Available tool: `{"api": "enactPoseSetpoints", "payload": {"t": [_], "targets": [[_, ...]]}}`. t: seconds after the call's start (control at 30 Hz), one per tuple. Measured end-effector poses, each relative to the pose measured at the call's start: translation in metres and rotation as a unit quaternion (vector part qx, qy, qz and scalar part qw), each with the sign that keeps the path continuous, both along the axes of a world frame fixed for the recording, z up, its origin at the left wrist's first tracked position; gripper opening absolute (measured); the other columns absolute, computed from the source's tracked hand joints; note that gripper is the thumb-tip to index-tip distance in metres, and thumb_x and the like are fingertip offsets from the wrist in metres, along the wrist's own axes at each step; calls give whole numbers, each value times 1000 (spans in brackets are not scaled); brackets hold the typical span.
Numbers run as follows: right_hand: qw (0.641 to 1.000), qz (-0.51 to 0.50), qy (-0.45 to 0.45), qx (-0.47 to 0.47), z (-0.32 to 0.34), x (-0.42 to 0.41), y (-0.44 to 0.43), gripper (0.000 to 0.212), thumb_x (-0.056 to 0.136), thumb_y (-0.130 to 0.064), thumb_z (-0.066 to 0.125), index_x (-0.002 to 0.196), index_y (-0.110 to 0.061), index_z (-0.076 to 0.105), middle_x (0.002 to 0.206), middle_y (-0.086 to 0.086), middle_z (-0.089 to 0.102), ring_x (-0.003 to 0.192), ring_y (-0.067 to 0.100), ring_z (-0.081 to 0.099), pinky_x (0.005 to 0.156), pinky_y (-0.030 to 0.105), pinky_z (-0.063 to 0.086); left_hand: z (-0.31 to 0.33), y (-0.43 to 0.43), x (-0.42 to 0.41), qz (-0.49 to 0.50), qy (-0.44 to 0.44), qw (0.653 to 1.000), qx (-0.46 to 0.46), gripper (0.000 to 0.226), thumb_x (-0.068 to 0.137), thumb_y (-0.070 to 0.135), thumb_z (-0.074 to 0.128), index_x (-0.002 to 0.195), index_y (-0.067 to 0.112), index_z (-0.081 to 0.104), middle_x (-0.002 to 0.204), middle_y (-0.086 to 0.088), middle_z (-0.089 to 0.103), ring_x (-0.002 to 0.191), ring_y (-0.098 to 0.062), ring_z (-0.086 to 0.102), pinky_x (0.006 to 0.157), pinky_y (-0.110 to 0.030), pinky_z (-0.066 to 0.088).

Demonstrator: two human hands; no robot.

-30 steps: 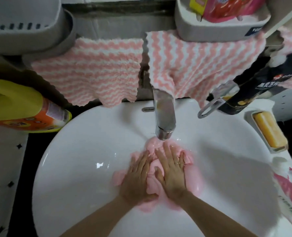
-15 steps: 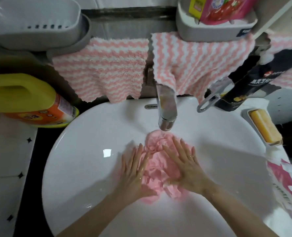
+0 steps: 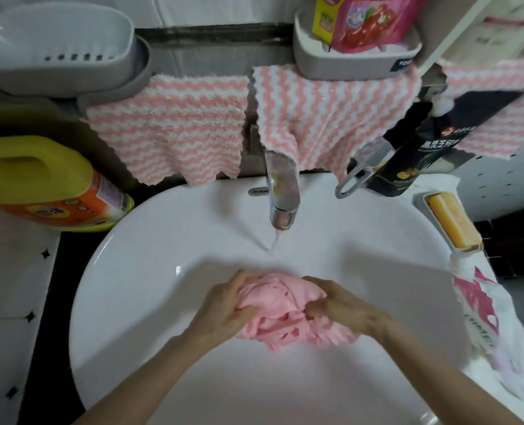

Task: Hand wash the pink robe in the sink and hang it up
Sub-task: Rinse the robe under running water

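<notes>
The pink robe [image 3: 285,311] is bunched into a wet wad in the middle of the white sink [image 3: 150,271]. My left hand [image 3: 223,308] grips its left side with curled fingers. My right hand [image 3: 337,302] grips its right side, thumb and fingers curled into the cloth. The wad sits nearer to me than the chrome tap [image 3: 282,191], from which a thin stream of water falls onto the bare basin behind the robe.
A yellow and orange detergent jug [image 3: 49,185] lies left of the sink. Pink-striped towels [image 3: 177,133] hang behind the tap. A black bottle [image 3: 408,154], a soap bar in a dish [image 3: 454,222] and a pink-printed bag [image 3: 481,320] stand along the right rim.
My flat hands pressing the robe under the tap have closed round it and pulled it toward me, bunching it up. Water now falls clear of the cloth.
</notes>
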State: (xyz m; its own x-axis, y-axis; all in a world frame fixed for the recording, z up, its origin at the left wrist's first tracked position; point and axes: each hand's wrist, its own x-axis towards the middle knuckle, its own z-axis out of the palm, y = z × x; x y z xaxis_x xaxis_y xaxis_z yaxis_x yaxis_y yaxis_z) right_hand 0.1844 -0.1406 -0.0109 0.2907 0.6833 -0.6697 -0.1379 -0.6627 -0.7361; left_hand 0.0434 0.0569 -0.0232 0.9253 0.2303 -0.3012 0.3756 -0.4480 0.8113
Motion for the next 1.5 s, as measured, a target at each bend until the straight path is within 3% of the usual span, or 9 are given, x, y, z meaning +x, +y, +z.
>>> {"api": "enactPoseSetpoints", "payload": {"t": [0.07,0.17,0.3,0.4,0.63,0.8,0.9,1.1,1.5], "targets": [[998,21,54,-29,1,12,-2,49,65,-31,68,112,-26,58,105,-8,68,94,3,64,80,19,50,9,11,7,-17,69,997,40,69,68,38,51,135,30,34,80,2,60,75,-19,58,70,-34,46],[981,-48,-122,-144,-15,18,1,74,70,-51,77,133,-25,47,125,1,59,108,20,60,97,33,46,1,31,13,-59,157,955,245,96,71,71,46,149,26,13,144,-6,37,130,-27,38,103,-39,36],[925,-100,-355,-89,-40,-16,18,88,74,-85,25,143,-32,38,151,0,35,138,27,33,112,45,26,-22,9,23,-63,74,964,246,106,62,93,3,149,34,7,158,-1,-7,146,-24,-8,117,-51,0],[912,-64,-391,-110,-65,-52,36,70,85,-71,1,146,-44,24,159,-1,11,147,24,10,116,52,9,-54,-24,18,-105,66,949,289,70,90,69,14,146,31,28,156,-10,20,143,-32,20,111,-58,21],[876,-298,-363,-114,-62,-42,64,71,79,-68,24,142,-38,37,136,-1,44,120,24,41,104,37,29,-65,-30,35,200,17,931,304,51,95,49,27,131,22,52,138,-9,48,130,-27,40,102,-45,32],[923,-338,-171,-64,-46,-25,76,33,88,-55,53,69,-28,58,67,-13,54,72,14,53,65,27,38,-38,-20,61,266,116,951,-108,48,95,50,38,104,12,65,108,-10,67,103,-26,61,91,-36,48],[902,-328,-279,-13,-22,-40,60,47,83,-49,52,55,-15,38,62,-7,45,64,11,42,61,27,31,-19,-23,41,157,-38,985,65,31,82,40,45,68,15,55,80,-1,61,80,-20,55,75,-45,49],[892,-106,-439,-4,-63,-99,20,46,91,-38,33,137,-38,38,151,-5,35,130,9,38,101,31,28,-59,-68,-21,18,-105,951,291,50,83,28,45,131,16,51,145,-7,43,131,-29,43,105,-58,29],[842,-71,-522,-114,-99,-64,53,20,74,-35,42,82,-23,55,81,2,63,66,23,59,58,30,47,-107,-52,10,80,-58,928,360,19,83,32,41,95,19,49,83,-7,61,77,-27,53,63,-38,36]]}}
